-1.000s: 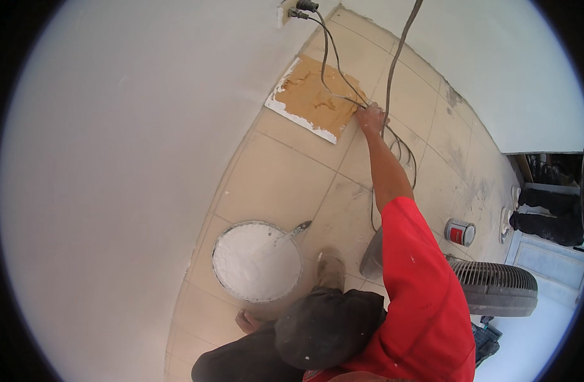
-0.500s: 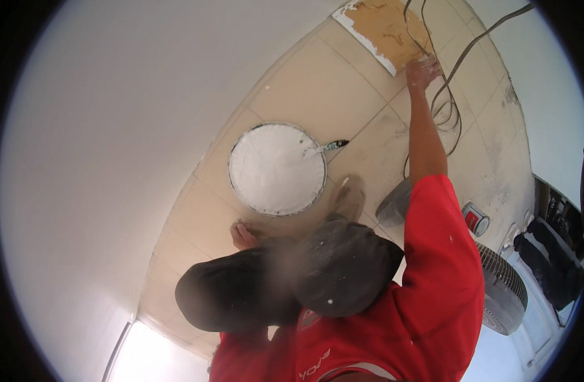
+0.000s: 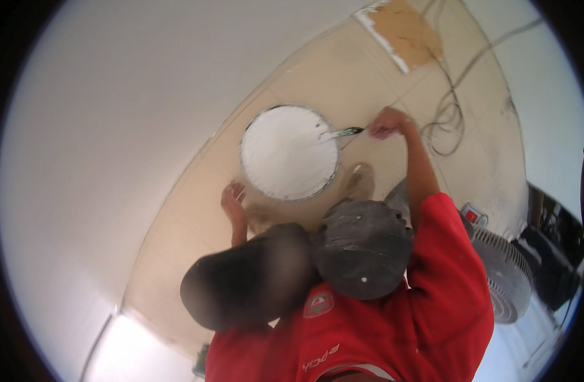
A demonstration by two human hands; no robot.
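A round tub (image 3: 245, 167) full of white paste or paint stands on the floor before my knees. A brush-like tool (image 3: 348, 132) with a dark green handle lies over its right rim, its other end in the white stuff. My right hand (image 3: 388, 123) hangs just beyond the handle's tip, fingers stretched down toward it and blurred; I see nothing in it. Left of the tub, near its lower rim, my left hand (image 3: 233, 194) is empty, its fingers loosely bent and apart.
A tan board (image 3: 406, 32) with a white-smeared edge lies at the far right beside a looped cable (image 3: 457, 121). A tin (image 3: 474, 215) and a grey fan (image 3: 508, 274) stand to my right. A white wall (image 3: 113, 127) rises on the left.
My right hand has come back from the board to beside the tool's handle. My left hand has risen from beside my knee, toward the tub's left side. The view has shifted slightly.
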